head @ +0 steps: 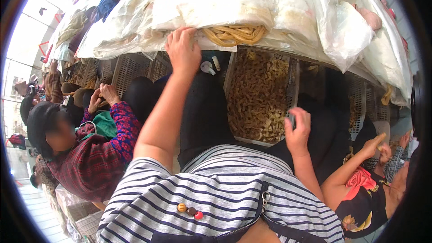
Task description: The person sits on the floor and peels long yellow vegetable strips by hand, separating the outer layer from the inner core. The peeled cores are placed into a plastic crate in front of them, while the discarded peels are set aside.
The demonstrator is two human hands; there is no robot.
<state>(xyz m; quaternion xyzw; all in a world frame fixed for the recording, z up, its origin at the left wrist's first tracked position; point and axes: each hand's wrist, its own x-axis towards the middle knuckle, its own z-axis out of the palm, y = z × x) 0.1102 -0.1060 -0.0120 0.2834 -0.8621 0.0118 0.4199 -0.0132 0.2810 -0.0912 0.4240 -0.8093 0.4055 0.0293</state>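
Observation:
At the table's near edge, my left hand (184, 49) touches the white plastic sheeting (216, 3), back of the hand up. Its fingertips meet the sheet, and whether they pinch anything cannot be told. Just right of it, a bundle of long yellowish strips (236, 35) lies at the sheet's edge. My right hand (298, 131) is raised near the right wall of a plastic crate (293, 77), thumb apart from the fingers, with nothing seen in it. Many short brown and pale-yellow pieces (256, 98) fill the crate, which stands between my legs, partly below the table edge.
A co-worker in a plaid vest (84, 162) sits close at my left, hands together. Another person's hand (374, 145) holds a yellowish piece at my right. Perforated crates (130, 69) line the underside of the table. A white round object (207, 68) lies beneath the edge.

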